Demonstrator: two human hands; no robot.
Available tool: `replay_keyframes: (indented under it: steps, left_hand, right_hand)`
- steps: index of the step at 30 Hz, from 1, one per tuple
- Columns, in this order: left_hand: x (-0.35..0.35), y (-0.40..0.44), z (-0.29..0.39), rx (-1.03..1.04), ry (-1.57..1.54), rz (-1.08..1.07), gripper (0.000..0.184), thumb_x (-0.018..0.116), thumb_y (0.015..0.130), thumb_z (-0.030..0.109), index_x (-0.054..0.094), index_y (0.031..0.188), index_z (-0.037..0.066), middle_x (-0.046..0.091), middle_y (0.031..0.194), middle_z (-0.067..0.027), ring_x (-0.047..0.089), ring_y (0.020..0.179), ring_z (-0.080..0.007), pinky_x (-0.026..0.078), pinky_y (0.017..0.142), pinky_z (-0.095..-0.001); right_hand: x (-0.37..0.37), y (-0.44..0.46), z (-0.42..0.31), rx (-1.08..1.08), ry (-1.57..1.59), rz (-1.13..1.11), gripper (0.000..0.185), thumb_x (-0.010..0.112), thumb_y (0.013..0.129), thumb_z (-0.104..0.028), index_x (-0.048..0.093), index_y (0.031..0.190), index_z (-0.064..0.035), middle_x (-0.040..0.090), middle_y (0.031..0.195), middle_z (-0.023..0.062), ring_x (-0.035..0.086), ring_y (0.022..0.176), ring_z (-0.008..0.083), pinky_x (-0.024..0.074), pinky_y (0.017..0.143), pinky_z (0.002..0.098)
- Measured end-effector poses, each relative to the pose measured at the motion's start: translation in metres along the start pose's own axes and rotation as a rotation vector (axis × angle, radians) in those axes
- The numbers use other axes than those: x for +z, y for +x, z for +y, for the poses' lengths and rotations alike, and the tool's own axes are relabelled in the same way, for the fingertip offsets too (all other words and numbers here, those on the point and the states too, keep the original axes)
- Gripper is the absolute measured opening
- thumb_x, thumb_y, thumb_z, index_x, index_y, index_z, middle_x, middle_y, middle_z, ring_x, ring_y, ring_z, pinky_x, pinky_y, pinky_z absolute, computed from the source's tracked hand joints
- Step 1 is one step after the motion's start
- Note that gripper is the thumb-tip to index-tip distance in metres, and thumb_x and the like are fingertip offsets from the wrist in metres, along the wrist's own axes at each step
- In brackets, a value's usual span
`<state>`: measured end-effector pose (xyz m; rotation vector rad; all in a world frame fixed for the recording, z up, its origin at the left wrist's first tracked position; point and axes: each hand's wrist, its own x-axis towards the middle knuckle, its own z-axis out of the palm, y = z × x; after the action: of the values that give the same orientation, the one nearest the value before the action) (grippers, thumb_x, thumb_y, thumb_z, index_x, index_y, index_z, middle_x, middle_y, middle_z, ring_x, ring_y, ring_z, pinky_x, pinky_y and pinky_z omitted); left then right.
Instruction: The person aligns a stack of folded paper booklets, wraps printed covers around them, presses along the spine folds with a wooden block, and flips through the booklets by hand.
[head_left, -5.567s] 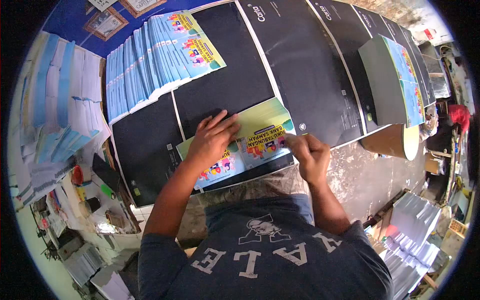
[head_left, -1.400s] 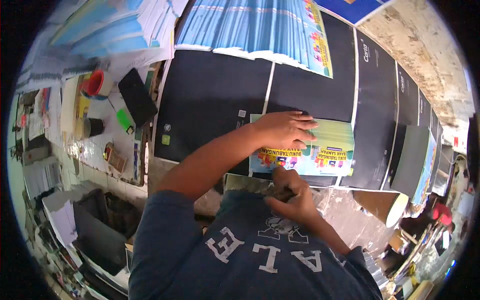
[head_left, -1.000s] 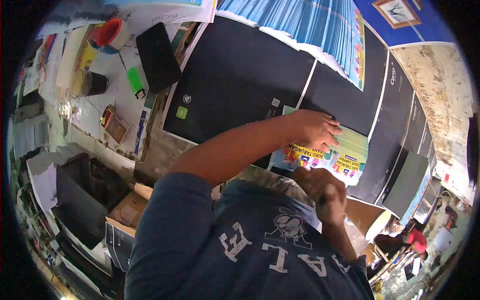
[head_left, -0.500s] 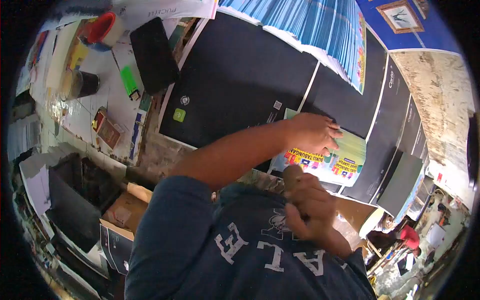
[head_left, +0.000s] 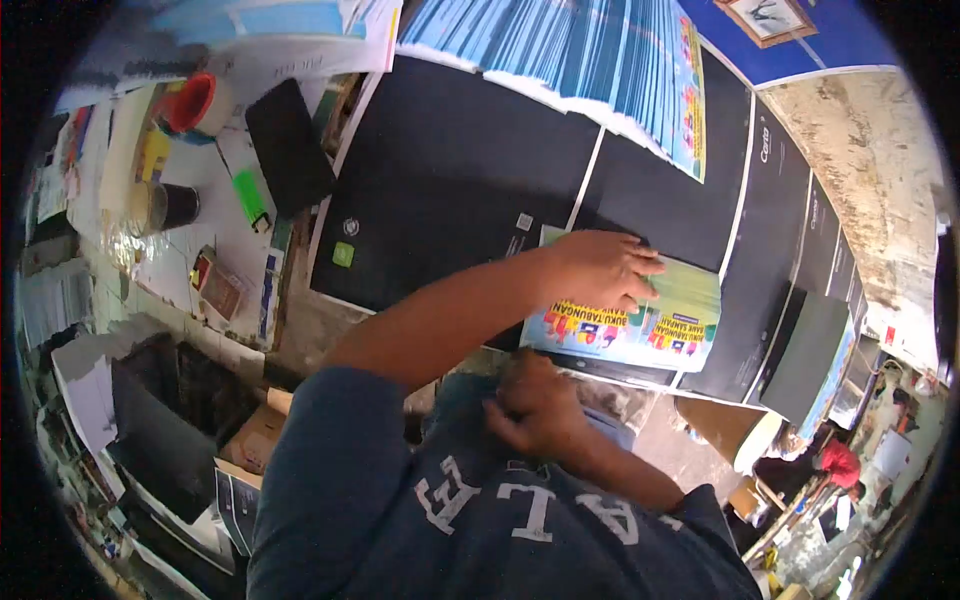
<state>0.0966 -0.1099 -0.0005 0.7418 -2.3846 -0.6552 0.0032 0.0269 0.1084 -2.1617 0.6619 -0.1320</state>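
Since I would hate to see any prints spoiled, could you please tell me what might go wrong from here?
The printed sheet lies close to the table's near edge, so it could slip or skew if the left hand eased off it.

The right hand, curled just off that edge, might catch and crease the sheet.

The blue sheets overlap loosely, so a bump could perhaps set them sliding.

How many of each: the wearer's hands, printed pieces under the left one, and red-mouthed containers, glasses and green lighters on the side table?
Left hand and right hand: 2
Printed piece, layers not countable: 1
Red-mouthed container: 1
Glass: 1
Green lighter: 1
Total: 6
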Motion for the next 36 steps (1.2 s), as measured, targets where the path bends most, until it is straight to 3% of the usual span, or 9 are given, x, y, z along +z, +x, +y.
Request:
replay_keyframes:
  steps: [5, 8, 16, 17, 21, 23, 27, 34, 36]
  left_hand:
    - [0.003, 0.001, 0.004, 0.028, -0.008, 0.024, 0.04, 0.065, 0.09, 0.035, 0.066, 0.124, 0.015, 0.05, 0.146, -0.0145, 0.046, 0.136, -0.0315, 0.036, 0.114, -0.0443]
    - [0.001, -0.002, 0.013, 0.056, -0.033, -0.005, 0.042, 0.066, 0.089, 0.036, 0.066, 0.126, 0.015, 0.049, 0.146, -0.0137, 0.045, 0.137, -0.031, 0.036, 0.114, -0.0438]
    - [-0.015, 0.013, 0.019, -0.064, 0.016, -0.173, 0.04, 0.064, 0.091, 0.035, 0.065, 0.127, 0.018, 0.048, 0.148, -0.011, 0.042, 0.139, -0.0298, 0.034, 0.115, -0.0468]
    - [-0.017, 0.012, 0.02, -0.077, 0.059, -0.206, 0.041, 0.065, 0.091, 0.035, 0.064, 0.129, 0.018, 0.046, 0.15, -0.0098, 0.042, 0.139, -0.0299, 0.034, 0.115, -0.0466]
    - [-0.018, 0.017, 0.021, -0.084, 0.112, -0.265, 0.041, 0.064, 0.092, 0.035, 0.063, 0.13, 0.02, 0.044, 0.151, -0.008, 0.04, 0.141, -0.0295, 0.033, 0.114, -0.0476]
    - [-0.019, 0.019, 0.02, -0.075, 0.145, -0.314, 0.041, 0.063, 0.092, 0.035, 0.063, 0.13, 0.02, 0.044, 0.152, -0.0081, 0.04, 0.141, -0.0296, 0.033, 0.114, -0.0484]
    - [-0.02, 0.023, 0.026, -0.087, 0.198, -0.4, 0.043, 0.063, 0.092, 0.035, 0.061, 0.133, 0.019, 0.041, 0.154, -0.0098, 0.039, 0.141, -0.0313, 0.03, 0.114, -0.0525]
    - [-0.023, 0.027, 0.031, -0.191, 0.219, -0.484, 0.045, 0.066, 0.09, 0.028, 0.06, 0.133, 0.013, 0.04, 0.154, -0.0129, 0.036, 0.142, -0.0347, 0.026, 0.115, -0.0549]
    - [-0.024, 0.032, 0.035, -0.2, 0.26, -0.49, 0.044, 0.066, 0.09, 0.026, 0.06, 0.132, 0.013, 0.038, 0.155, -0.0132, 0.035, 0.143, -0.0349, 0.025, 0.116, -0.0554]
  right_hand:
    - [-0.041, -0.008, -0.001, 0.006, 0.403, 0.466, 0.025, 0.073, 0.074, -0.018, 0.056, 0.06, -0.0046, 0.057, 0.068, 0.0143, 0.059, 0.076, 0.0347, 0.0475, 0.066, 0.0444]
    - [-0.022, -0.011, 0.026, 0.115, -0.19, 0.007, 0.025, 0.073, 0.074, -0.015, 0.056, 0.06, -0.0034, 0.057, 0.068, 0.0146, 0.058, 0.07, 0.0344, 0.0469, 0.064, 0.0447]
    - [-0.077, -0.044, 0.017, -0.074, 0.39, 0.636, 0.025, 0.072, 0.076, -0.013, 0.055, 0.06, -0.003, 0.056, 0.066, 0.0138, 0.056, 0.065, 0.0344, 0.0443, 0.059, 0.0455]
    - [-0.049, -0.044, 0.041, 0.194, 0.119, 0.578, 0.025, 0.073, 0.073, -0.01, 0.054, 0.058, -0.0042, 0.055, 0.062, 0.0134, 0.054, 0.061, 0.0331, 0.0423, 0.057, 0.0431]
    - [-0.026, -0.056, 0.055, 0.039, 0.218, 0.705, 0.023, 0.075, 0.074, -0.012, 0.056, 0.065, -0.0044, 0.057, 0.068, 0.0132, 0.053, 0.062, 0.0346, 0.0428, 0.06, 0.044]
    - [-0.032, -0.057, 0.072, -0.022, 0.776, 0.596, 0.025, 0.076, 0.075, -0.015, 0.055, 0.067, -0.0033, 0.059, 0.071, 0.0132, 0.055, 0.065, 0.0361, 0.0435, 0.064, 0.0452]
    - [-0.01, -0.055, 0.09, -0.355, 0.581, 0.613, 0.021, 0.072, 0.079, -0.015, 0.056, 0.07, -0.0042, 0.057, 0.071, 0.0137, 0.058, 0.07, 0.0361, 0.0445, 0.067, 0.0456]
    - [-0.022, -0.072, 0.102, -0.12, 0.685, 0.599, 0.031, 0.068, 0.083, -0.027, 0.054, 0.065, -0.0049, 0.057, 0.065, 0.0133, 0.06, 0.067, 0.0365, 0.0459, 0.065, 0.0474]
    - [-0.011, -0.07, 0.11, -0.294, 0.459, 0.716, 0.037, 0.066, 0.085, -0.035, 0.055, 0.065, -0.0055, 0.059, 0.064, 0.0137, 0.061, 0.066, 0.0376, 0.0463, 0.063, 0.0466]
